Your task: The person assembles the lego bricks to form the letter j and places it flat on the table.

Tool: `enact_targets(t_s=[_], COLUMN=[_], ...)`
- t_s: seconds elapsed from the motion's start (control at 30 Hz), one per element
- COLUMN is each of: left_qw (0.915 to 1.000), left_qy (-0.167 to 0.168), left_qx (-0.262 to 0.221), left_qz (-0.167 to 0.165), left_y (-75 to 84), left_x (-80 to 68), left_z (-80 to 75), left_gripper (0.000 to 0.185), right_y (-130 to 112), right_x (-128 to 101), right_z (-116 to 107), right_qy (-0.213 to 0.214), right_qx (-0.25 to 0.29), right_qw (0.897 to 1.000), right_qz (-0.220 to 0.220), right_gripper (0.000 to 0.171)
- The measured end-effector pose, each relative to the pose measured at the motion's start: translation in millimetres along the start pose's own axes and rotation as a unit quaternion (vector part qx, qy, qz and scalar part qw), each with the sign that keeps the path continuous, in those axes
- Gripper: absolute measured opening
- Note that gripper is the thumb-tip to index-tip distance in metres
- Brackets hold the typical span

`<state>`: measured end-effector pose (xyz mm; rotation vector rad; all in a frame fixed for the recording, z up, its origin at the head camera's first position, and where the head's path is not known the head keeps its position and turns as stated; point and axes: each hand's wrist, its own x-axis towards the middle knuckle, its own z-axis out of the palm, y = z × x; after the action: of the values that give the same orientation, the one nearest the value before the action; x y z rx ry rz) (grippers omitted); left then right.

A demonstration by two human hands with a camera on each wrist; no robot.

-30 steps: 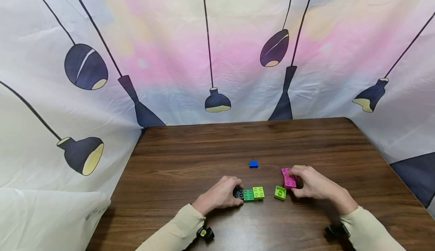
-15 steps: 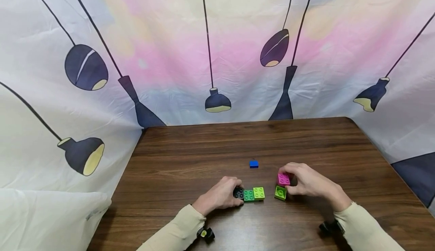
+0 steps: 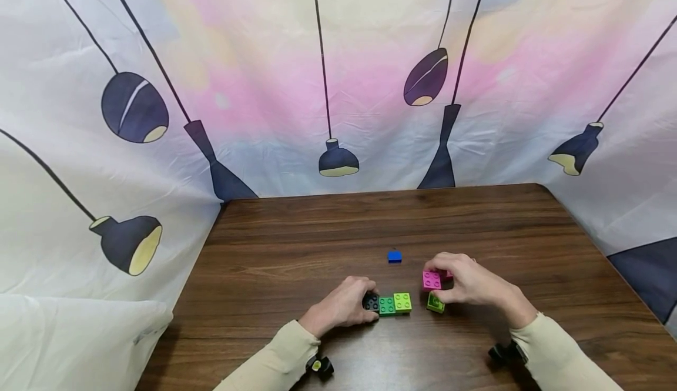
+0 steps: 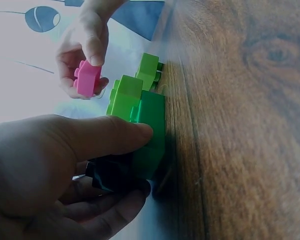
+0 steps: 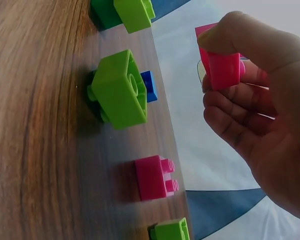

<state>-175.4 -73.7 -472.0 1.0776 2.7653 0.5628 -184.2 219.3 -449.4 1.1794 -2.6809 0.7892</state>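
Observation:
My left hand point(image 3: 345, 301) grips the left end of a row of toy building bricks on the table. The row has a black brick point(image 3: 372, 302), partly hidden by the fingers, a green brick point(image 3: 386, 304) and a lime brick point(image 3: 402, 302) that sits higher than the green. In the left wrist view the thumb presses the green brick's side. Pinched between thumb and fingers, a pink brick point(image 5: 224, 65) hangs above the table in my right hand point(image 3: 471, 285). Just below it in the head view lies a separate lime brick point(image 5: 121, 92), studs down, its hollow underside showing.
A second pink brick point(image 5: 152, 178) stands on the table point(image 3: 296, 232), mostly covered by the right hand in the head view. Another lime brick point(image 5: 171, 230) is beyond it at the right wrist view's lower edge. A blue brick point(image 3: 394, 256) lies farther back. Printed cloth point(image 3: 264, 85) hangs behind.
My right hand has picked up one of two adjacent pink bricks and carried it left, over toward the overturned lime brick. The left hand has stayed on the row.

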Motion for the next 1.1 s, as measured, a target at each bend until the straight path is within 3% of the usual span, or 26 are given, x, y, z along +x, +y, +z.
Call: enact_targets(t_s=[0.4, 1.1], left_qw=[1.0000, 0.9998], left_qy=[-0.004, 0.000], left_qx=[0.004, 0.019], left_qz=[-0.005, 0.005], left_y=[0.7, -0.9], left_x=[-2.1, -3.2], left_z=[-0.9, -0.5], left_gripper=[0.028, 0.028], right_y=[-5.8, -12.2], right_x=[8.6, 24.1], right_z=[1.5, 11.1], right_qy=[-0.015, -0.008], right_qx=[0.002, 0.001], right_qw=[1.000, 0.999], right_qz=[0.007, -0.042], right_gripper=[0.033, 0.033])
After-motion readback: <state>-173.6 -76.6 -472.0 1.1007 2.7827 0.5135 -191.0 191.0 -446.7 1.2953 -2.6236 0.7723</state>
